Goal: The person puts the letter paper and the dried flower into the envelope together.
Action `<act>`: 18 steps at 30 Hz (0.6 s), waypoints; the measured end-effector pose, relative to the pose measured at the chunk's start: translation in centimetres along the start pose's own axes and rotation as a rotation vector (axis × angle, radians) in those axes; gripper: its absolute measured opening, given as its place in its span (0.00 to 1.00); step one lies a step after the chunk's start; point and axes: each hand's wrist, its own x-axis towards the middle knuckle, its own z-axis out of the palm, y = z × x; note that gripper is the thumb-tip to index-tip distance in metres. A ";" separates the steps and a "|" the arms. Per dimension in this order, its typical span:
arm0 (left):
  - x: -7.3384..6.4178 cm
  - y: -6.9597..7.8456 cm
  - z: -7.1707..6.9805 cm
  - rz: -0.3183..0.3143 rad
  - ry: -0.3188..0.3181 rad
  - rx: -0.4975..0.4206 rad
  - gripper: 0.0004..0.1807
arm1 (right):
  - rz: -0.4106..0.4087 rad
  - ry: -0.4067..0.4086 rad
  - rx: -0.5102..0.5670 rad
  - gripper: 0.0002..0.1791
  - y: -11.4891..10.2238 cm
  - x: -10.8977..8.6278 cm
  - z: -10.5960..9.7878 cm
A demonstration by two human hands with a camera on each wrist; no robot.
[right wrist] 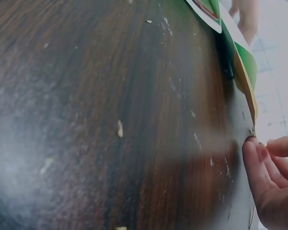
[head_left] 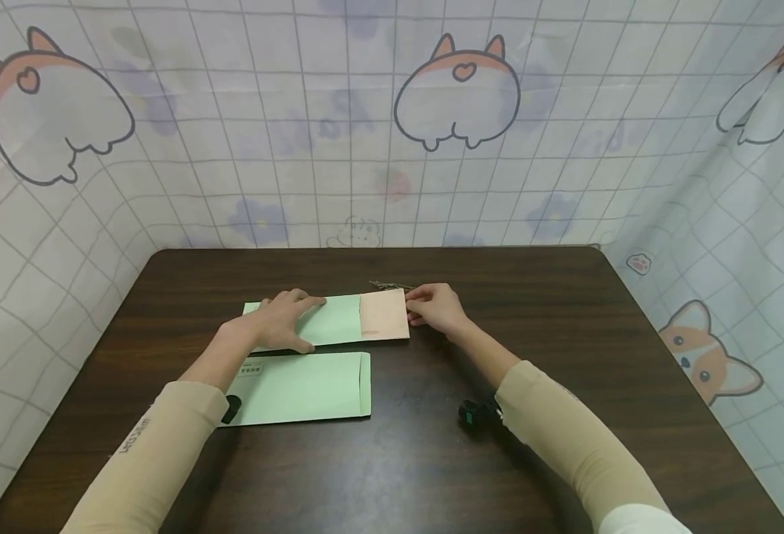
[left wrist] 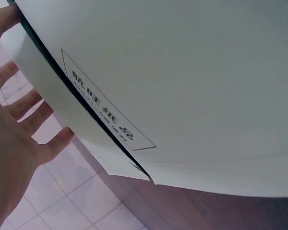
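My left hand (head_left: pixel 281 320) lies with spread fingers on a pale green envelope (head_left: pixel 340 322), near its left part. From that envelope's right end sticks out a peach-coloured card (head_left: pixel 383 314). The thumb and fingers of my right hand (head_left: pixel 437 307) pinch the card's right edge; the right wrist view shows the fingertips at the card's thin tip. Nearer to me lies a second green envelope (head_left: pixel 301 389), with a printed label at its upper left and a flap at its right end. It fills much of the left wrist view, where the label (left wrist: pixel 103 108) shows large.
A thin dried sprig (head_left: pixel 389 285) lies just behind the card, partly hidden by it. The dark wooden table (head_left: pixel 392 475) carries small pale crumbs (right wrist: pixel 120 128) in the right wrist view. A patterned curtain (head_left: pixel 338 185) stands behind the table and along its sides.
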 end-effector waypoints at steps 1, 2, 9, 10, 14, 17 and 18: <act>0.0 0.0 -0.1 0.001 0.002 -0.001 0.49 | -0.001 0.001 -0.002 0.12 0.0 0.1 0.1; 0.0 0.1 -0.1 0.001 0.003 -0.001 0.49 | -0.002 0.000 -0.004 0.12 -0.1 0.1 0.1; 0.0 0.1 -0.2 -0.001 -0.001 0.003 0.49 | 0.002 -0.063 -0.033 0.14 -0.3 0.5 0.4; 0.1 0.1 -0.2 -0.002 -0.001 0.005 0.49 | 0.001 -0.077 -0.037 0.14 -0.3 0.5 0.5; 0.1 0.0 -0.2 -0.002 -0.003 0.008 0.49 | -0.007 -0.123 -0.038 0.15 -0.5 0.6 0.8; 0.1 0.1 -0.2 -0.001 -0.006 0.001 0.49 | -0.016 -0.141 -0.027 0.16 -0.5 0.7 1.1; 0.1 0.1 -0.2 -0.001 -0.007 -0.003 0.49 | -0.017 -0.145 -0.024 0.16 -0.5 0.7 1.1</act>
